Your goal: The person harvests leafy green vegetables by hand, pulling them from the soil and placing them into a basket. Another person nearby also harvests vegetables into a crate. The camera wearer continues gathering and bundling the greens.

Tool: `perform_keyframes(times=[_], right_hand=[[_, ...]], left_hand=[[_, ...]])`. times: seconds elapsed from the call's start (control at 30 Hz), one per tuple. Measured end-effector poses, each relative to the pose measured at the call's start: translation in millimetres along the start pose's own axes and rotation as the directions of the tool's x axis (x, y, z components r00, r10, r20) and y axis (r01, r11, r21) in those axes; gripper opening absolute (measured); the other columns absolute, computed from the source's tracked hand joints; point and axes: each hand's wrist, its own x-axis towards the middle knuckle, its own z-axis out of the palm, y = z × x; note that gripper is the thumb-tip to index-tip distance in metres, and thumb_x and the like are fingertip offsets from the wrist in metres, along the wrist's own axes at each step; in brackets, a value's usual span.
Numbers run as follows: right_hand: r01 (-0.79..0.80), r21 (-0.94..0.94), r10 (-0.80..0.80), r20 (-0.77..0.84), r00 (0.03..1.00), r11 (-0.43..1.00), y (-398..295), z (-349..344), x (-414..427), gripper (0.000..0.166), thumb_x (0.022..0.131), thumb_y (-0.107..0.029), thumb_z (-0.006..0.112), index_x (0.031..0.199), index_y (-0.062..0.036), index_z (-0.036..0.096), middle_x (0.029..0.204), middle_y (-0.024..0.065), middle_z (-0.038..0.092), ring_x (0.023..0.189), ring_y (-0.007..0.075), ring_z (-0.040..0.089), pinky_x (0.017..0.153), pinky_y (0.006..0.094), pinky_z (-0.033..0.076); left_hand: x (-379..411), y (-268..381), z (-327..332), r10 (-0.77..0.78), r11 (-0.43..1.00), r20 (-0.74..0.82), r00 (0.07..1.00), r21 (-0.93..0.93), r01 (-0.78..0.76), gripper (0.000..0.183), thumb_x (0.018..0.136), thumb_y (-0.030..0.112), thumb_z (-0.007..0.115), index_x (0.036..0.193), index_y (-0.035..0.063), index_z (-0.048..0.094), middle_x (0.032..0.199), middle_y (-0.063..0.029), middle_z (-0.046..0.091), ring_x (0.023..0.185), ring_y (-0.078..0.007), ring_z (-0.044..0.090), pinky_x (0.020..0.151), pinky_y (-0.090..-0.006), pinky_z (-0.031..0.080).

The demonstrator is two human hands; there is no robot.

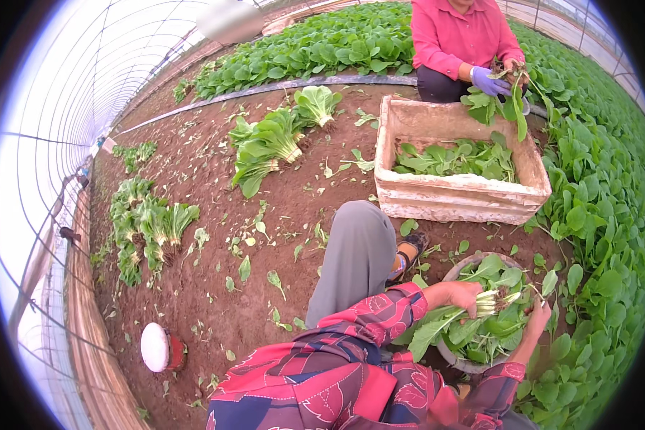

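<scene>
My left hand (464, 300) is closed around a bunch of leafy greens (486, 305), with pale stems and roots pointing right and leaves hanging down to the left. My right hand (538, 318) pinches the stem of a green leaf (549, 282), just right of the bunch's root ends. Below both hands stands a round tub (465, 366) filled with loose green leaves (481, 338). Part of the tub's rim is hidden by the greens and my forearm.
A person in a pink shirt (465, 37) crouches behind a foam box (457, 201) of leaves, holding greens. Tied bunches (279, 142) and more bunches (153, 220) lie on the soil. A bucket (176, 350) is at lower left. Growing greens (596, 226) line the right.
</scene>
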Motion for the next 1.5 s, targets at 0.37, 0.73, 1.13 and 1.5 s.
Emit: perform_keyframes(times=[0.37,0.73,1.13,1.5], right_hand=[[-0.130,0.632,-0.094,0.309,0.946,0.764,-49,97,-42,0.037,0.094,-0.018,0.043,0.123,0.0042,0.043,0.118,0.0121,0.052,0.104,0.0201,0.053,0.088,0.0332,0.043],[0.038,0.282,-0.039,-0.003,0.999,0.959,-118,82,-39,0.032,0.093,-0.019,0.045,0.121,-0.0031,0.046,0.072,-0.0020,0.046,0.060,0.0036,0.041,0.046,0.0192,0.030],[0.041,0.306,-0.075,0.100,0.992,0.951,-102,148,-64,0.021,0.091,-0.018,0.050,0.102,-0.0011,0.057,0.085,-0.0020,0.056,0.068,0.0037,0.047,0.054,0.0183,0.037],[-0.136,0.598,0.038,0.175,0.984,0.790,-97,133,-61,0.019,0.088,-0.017,0.054,0.094,-0.0014,0.061,0.075,-0.0019,0.057,0.062,0.0054,0.049,0.052,0.0193,0.038]], left_hand=[[14,-7,-9,0.096,0.953,-0.162,0.982,-0.271,-0.137,0.019,0.058,-0.008,0.061,0.077,-0.0048,0.060,0.064,-0.0111,0.059,0.050,-0.0190,0.059,0.043,-0.0317,0.046],[19,20,-5,0.154,0.896,-0.574,0.804,-0.261,-0.358,0.023,0.059,-0.007,0.063,0.082,-0.0049,0.059,0.066,-0.0107,0.058,0.051,-0.0183,0.055,0.042,-0.0294,0.045],[19,22,-11,0.128,0.930,-0.779,0.614,-0.121,-0.348,0.026,0.063,0.001,0.064,0.088,-0.0047,0.058,0.077,-0.0113,0.061,0.072,-0.0200,0.059,0.062,-0.0320,0.047],[38,9,-24,0.109,0.783,-0.426,0.898,-0.520,-0.342,0.031,0.073,-0.003,0.062,0.103,-0.0002,0.058,0.089,-0.0105,0.064,0.074,-0.0210,0.063,0.066,-0.0340,0.053]])
